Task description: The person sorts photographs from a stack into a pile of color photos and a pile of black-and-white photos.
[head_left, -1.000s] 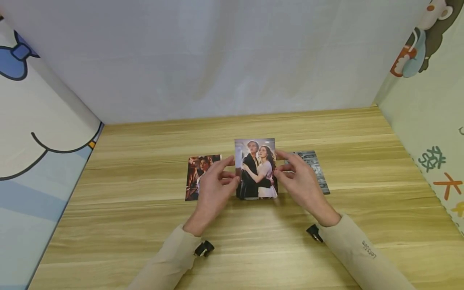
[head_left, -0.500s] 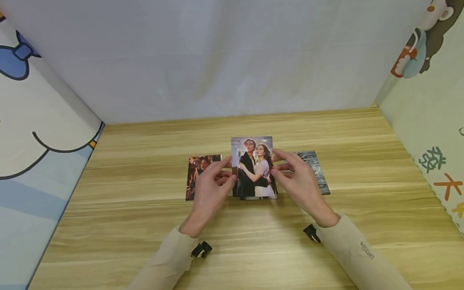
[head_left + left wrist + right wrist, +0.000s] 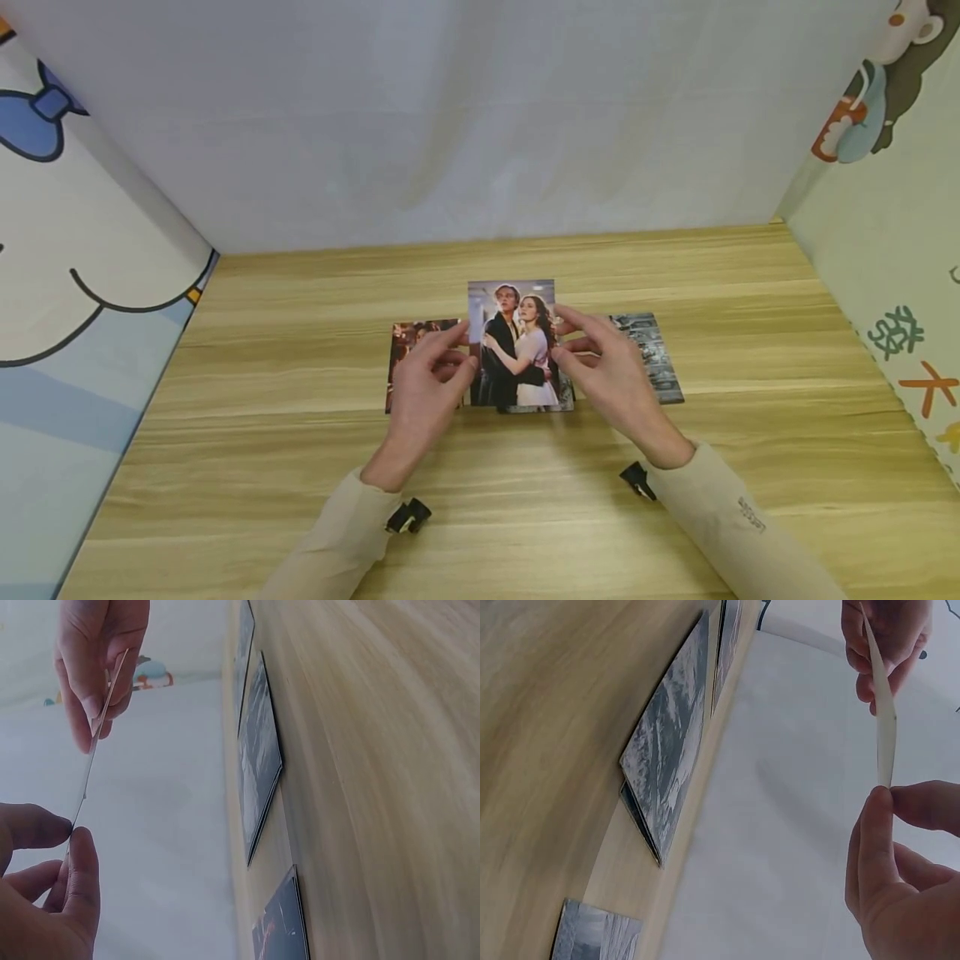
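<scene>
A photo card (image 3: 516,350) of an embracing couple is raised above the table, seen nearly edge-on in both wrist views. My left hand (image 3: 426,379) pinches its left edge between thumb and fingers. On the opposite edge, my right hand (image 3: 611,375) pinches it the same way. Beneath the raised card lies a small stack of grey-toned cards (image 3: 667,735), mostly hidden in the head view. Partly covered by my left hand is a dark reddish card (image 3: 401,342) on the table. Behind my right hand lies a grey patterned card (image 3: 651,350).
The wood-grain table (image 3: 525,508) runs back to a pale cloth wall (image 3: 480,125). Printed cartoon panels stand at the left (image 3: 90,225) and right. A black clip-like piece (image 3: 408,517) sits at the left cuff, and another black piece (image 3: 637,481) at the right cuff.
Both hands have shifted left and slightly up in the head view with the couple card between them. More of the stack beneath shows at its lower right. The table cards have stayed put.
</scene>
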Motion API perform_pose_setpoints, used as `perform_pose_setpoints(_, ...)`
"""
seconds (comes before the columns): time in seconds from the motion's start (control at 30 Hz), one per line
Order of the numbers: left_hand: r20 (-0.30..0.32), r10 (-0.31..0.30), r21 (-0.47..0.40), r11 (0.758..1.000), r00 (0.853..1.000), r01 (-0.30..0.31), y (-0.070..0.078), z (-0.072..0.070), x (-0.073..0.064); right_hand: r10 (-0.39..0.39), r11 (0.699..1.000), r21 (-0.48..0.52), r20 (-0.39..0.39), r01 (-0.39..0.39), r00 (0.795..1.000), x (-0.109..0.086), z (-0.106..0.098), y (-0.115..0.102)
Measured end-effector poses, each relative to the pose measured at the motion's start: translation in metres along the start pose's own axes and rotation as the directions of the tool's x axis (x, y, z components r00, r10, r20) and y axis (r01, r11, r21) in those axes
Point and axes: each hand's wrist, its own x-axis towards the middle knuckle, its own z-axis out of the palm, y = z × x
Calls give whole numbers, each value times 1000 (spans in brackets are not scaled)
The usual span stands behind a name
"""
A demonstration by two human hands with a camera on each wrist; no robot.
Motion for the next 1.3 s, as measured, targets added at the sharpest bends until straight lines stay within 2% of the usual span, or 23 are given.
perform_pose_setpoints(0.17,-15,13,27,1000,1000,-13,-3,-4,-1,-6,1000,7,8,5,1000,1,4,-2)
perform_pose_setpoints(0.37,-27,25,-6,1000,999,-25,-6,-9,-1,-7,1000,23,27,6,1000,1,8,-3)
perform_pose_setpoints(0.77,-47,-1,-1,1000,999,1,-10,-19,-1,-20,999,50,36,18,999,2,20,-8)
perform_pose_setpoints(1.1,-64,-21,2,1000,998,22,-13,-29,-1,-65,997,37,45,64,997,6,29,-10)
perform_pose_setpoints(1.3,-72,-40,-3,999,997,40,-15,-36,-2,-69,995,72,53,65,996,10,37,-11)
